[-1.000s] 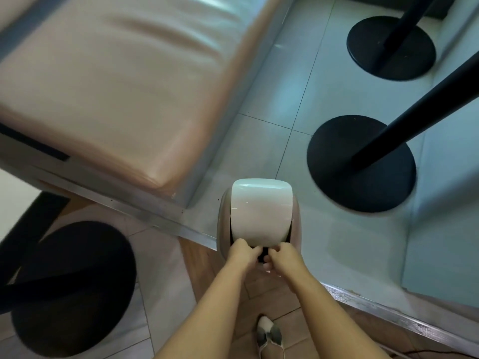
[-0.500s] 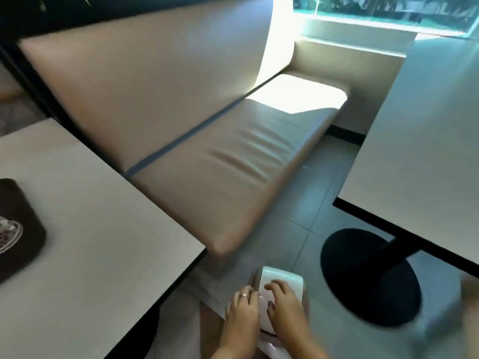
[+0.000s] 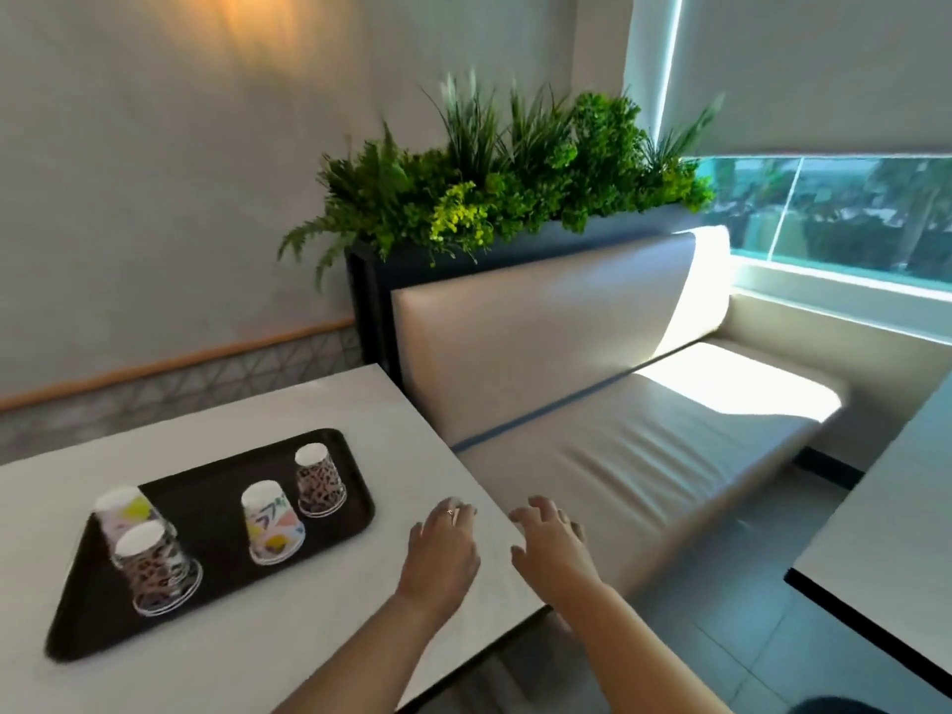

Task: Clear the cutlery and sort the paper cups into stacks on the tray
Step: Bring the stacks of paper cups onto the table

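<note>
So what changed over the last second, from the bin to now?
Both hands let go of the white bin on the floor and rose to the table: left hand and right hand now hover open at its edge, holding nothing. The view swung up, bringing the tray with four upside-down cups into sight. The bench stayed put.

No readable text anywhere.

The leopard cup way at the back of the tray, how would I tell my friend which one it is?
Find the white table and the black rectangular tray on it. Four paper cups stand upside down there; go to the corner nearest the beige bench. The brown leopard-spotted paper cup stands alone there, beside the colourful geometric-patterned paper cup, far from the other leopard-spotted cup.
</note>
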Demonstrator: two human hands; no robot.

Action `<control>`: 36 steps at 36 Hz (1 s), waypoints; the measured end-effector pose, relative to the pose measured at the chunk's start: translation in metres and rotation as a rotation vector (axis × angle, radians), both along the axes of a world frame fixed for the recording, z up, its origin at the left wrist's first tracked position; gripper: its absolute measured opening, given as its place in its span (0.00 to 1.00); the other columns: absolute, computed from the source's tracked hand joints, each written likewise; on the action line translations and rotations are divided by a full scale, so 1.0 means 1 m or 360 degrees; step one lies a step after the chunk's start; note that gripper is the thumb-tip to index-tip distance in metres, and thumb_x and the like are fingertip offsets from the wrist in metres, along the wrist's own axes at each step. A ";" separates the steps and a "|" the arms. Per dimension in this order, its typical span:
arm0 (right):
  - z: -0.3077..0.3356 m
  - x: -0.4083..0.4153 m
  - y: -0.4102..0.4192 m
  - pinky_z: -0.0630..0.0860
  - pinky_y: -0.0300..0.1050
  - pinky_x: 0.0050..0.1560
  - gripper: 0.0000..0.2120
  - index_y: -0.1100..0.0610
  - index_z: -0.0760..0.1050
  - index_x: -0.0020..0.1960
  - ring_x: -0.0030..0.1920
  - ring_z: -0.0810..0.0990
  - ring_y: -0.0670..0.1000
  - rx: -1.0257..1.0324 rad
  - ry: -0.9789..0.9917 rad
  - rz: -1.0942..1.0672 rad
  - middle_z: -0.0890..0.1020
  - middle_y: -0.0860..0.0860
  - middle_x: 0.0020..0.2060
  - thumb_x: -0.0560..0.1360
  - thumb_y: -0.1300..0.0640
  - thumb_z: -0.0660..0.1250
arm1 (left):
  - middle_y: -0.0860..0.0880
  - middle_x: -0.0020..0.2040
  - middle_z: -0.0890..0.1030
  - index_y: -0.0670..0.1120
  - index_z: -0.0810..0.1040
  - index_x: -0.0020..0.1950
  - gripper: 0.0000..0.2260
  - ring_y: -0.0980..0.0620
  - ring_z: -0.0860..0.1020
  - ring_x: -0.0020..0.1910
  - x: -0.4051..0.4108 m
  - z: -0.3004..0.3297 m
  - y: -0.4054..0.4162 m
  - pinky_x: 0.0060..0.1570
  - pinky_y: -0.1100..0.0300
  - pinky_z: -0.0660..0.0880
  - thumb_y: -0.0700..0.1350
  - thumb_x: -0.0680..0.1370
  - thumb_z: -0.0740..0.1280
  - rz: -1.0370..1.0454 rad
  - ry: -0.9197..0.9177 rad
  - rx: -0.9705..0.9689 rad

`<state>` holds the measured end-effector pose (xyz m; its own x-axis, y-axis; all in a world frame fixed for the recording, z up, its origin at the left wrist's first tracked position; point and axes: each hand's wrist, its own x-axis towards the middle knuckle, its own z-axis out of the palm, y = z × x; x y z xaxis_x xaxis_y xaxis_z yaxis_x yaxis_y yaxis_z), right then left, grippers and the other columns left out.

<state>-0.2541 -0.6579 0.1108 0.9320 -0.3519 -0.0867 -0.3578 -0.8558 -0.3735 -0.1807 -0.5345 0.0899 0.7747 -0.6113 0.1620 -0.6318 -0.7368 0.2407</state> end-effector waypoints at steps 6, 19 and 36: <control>0.048 0.030 0.049 0.54 0.54 0.71 0.25 0.54 0.57 0.73 0.73 0.56 0.56 -0.0115 -0.0010 0.0243 0.54 0.54 0.75 0.78 0.53 0.59 | 0.46 0.73 0.60 0.44 0.62 0.70 0.21 0.44 0.60 0.71 0.025 0.049 0.059 0.66 0.44 0.64 0.47 0.79 0.59 0.0325 0.0094 0.0249; 0.096 0.078 0.161 0.59 0.55 0.68 0.25 0.53 0.57 0.73 0.72 0.59 0.57 -0.0279 -0.0168 0.0720 0.59 0.55 0.72 0.78 0.51 0.60 | 0.42 0.69 0.66 0.42 0.63 0.69 0.21 0.41 0.67 0.67 0.020 0.109 0.198 0.63 0.43 0.67 0.47 0.79 0.62 0.1033 0.0188 0.0107; 0.120 0.096 0.317 0.60 0.58 0.67 0.25 0.55 0.57 0.73 0.71 0.60 0.59 -0.0379 -0.0252 0.1187 0.58 0.58 0.72 0.79 0.50 0.58 | 0.43 0.70 0.64 0.43 0.61 0.71 0.24 0.41 0.65 0.68 -0.017 0.117 0.359 0.63 0.43 0.66 0.50 0.78 0.62 0.1491 0.0144 0.0103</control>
